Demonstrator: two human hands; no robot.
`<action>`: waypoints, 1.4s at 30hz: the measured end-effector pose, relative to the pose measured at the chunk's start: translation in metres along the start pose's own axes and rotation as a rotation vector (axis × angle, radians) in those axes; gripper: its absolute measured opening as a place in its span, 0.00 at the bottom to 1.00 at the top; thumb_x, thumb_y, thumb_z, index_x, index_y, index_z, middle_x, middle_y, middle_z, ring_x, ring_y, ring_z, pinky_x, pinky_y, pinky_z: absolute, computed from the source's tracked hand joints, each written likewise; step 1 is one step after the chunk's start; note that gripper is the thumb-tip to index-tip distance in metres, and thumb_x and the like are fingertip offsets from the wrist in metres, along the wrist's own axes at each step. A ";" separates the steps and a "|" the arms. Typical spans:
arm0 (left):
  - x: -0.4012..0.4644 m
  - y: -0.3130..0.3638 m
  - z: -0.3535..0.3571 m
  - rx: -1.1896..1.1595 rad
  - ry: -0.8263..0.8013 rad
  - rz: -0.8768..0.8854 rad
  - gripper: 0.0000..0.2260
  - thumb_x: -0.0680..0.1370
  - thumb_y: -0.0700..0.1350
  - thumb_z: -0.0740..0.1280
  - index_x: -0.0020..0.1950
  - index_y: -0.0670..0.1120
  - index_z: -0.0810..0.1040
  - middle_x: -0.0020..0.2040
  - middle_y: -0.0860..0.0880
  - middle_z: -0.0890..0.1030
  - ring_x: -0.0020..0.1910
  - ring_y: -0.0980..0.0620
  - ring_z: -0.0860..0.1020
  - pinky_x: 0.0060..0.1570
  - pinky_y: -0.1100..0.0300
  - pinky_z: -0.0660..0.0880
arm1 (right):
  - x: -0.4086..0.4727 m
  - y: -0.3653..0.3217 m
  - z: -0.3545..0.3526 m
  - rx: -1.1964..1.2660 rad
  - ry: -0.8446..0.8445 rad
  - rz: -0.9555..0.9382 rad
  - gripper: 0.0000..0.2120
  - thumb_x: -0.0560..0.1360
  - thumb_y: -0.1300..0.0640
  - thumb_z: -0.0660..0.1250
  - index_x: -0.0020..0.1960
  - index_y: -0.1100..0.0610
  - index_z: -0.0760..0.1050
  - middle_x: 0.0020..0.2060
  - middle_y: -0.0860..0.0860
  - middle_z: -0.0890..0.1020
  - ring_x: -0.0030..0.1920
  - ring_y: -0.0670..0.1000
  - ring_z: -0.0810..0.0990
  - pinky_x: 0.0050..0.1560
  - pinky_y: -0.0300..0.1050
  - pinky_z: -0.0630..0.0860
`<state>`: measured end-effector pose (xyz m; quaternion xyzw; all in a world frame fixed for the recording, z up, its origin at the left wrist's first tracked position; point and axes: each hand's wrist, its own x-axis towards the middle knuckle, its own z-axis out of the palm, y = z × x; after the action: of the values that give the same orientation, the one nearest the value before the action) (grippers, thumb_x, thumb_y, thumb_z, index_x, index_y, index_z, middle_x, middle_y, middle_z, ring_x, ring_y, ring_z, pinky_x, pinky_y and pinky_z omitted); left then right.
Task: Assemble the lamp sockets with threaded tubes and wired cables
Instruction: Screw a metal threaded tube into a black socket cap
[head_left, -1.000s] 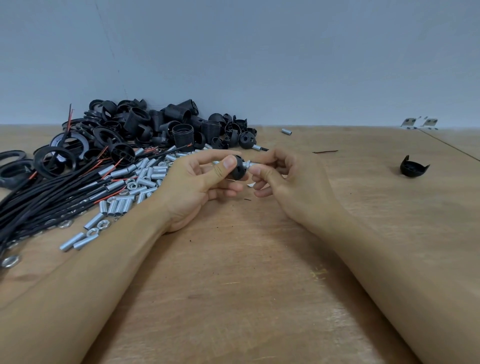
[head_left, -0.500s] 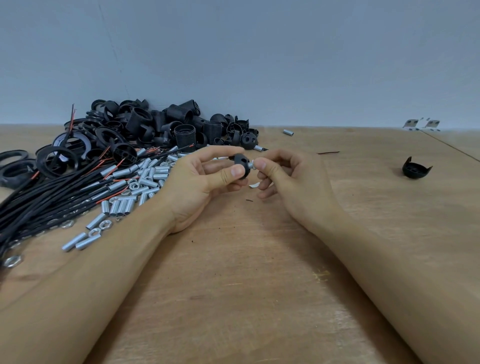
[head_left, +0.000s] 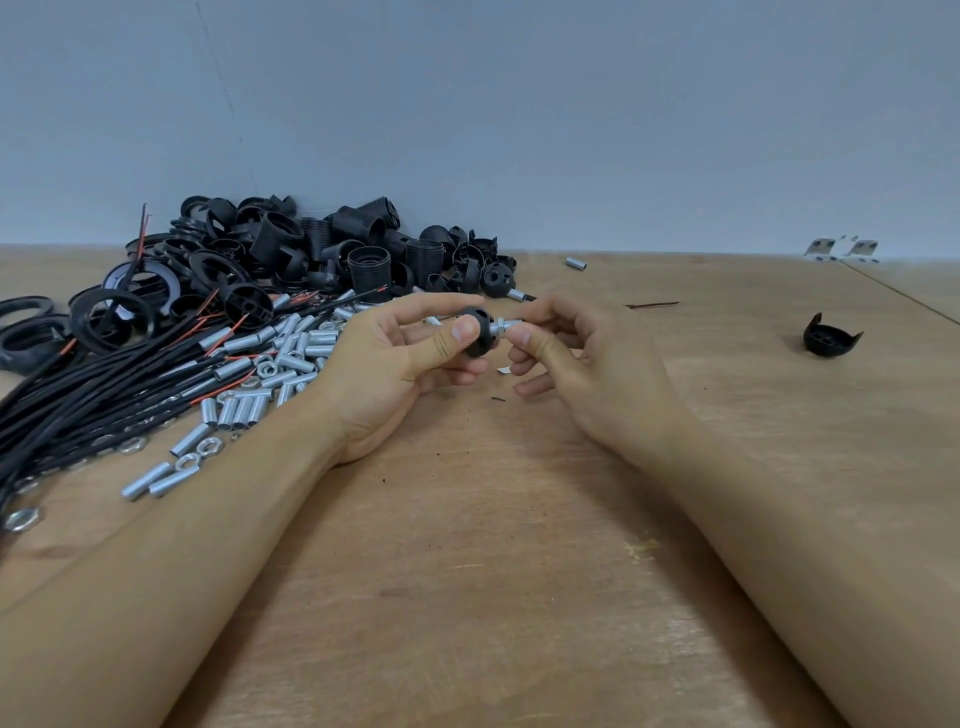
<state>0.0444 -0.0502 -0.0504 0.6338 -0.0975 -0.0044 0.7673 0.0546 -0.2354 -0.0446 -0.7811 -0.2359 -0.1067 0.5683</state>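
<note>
Here, both forearms come in from the lower edge and lie on the wooden table (head_left: 467, 597), and their elbows are cut off by the frame. The left hand (head_left: 395, 364) grips a small black socket cap (head_left: 479, 332) between the thumb and the curled fingers, above the table surface. The right hand (head_left: 576, 364) pinches a short threaded tube (head_left: 506, 327) with thumb and index finger; the tube sticks out of the cap toward the right hand. How deep the tube sits inside the cap is hidden by the cap.

To the left of the hands lie loose threaded tubes and nuts (head_left: 291, 358), touching a bundle of black wired cables (head_left: 104, 395) that runs out of the left edge. Farther back is a pile of black socket parts (head_left: 322, 249) near the wall (head_left: 519, 114). Well apart on the right sits one single black cap (head_left: 830, 340). In the far right corner are small metal pieces (head_left: 841, 248), too small to make out.
</note>
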 end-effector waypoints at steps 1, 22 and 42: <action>-0.001 0.001 0.000 0.013 -0.007 -0.016 0.17 0.72 0.45 0.69 0.59 0.40 0.80 0.46 0.40 0.85 0.37 0.49 0.83 0.42 0.59 0.81 | 0.000 0.000 -0.001 -0.030 0.005 -0.041 0.04 0.78 0.60 0.68 0.47 0.59 0.80 0.36 0.53 0.82 0.38 0.47 0.83 0.36 0.41 0.82; -0.003 0.002 0.000 -0.004 -0.078 0.047 0.22 0.70 0.36 0.71 0.63 0.39 0.78 0.59 0.36 0.81 0.56 0.43 0.81 0.56 0.53 0.79 | -0.005 -0.006 0.003 -0.085 -0.066 0.079 0.18 0.83 0.48 0.57 0.35 0.48 0.73 0.27 0.48 0.75 0.26 0.45 0.76 0.25 0.36 0.74; -0.007 0.003 0.004 -0.003 -0.015 0.080 0.20 0.66 0.41 0.76 0.58 0.45 0.82 0.50 0.40 0.85 0.50 0.43 0.83 0.52 0.53 0.80 | -0.006 -0.004 0.006 -0.047 0.021 0.106 0.20 0.81 0.45 0.61 0.34 0.54 0.75 0.23 0.48 0.75 0.24 0.45 0.75 0.25 0.38 0.73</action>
<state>0.0369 -0.0527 -0.0476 0.6283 -0.1285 0.0214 0.7670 0.0472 -0.2305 -0.0459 -0.8044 -0.1858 -0.0903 0.5570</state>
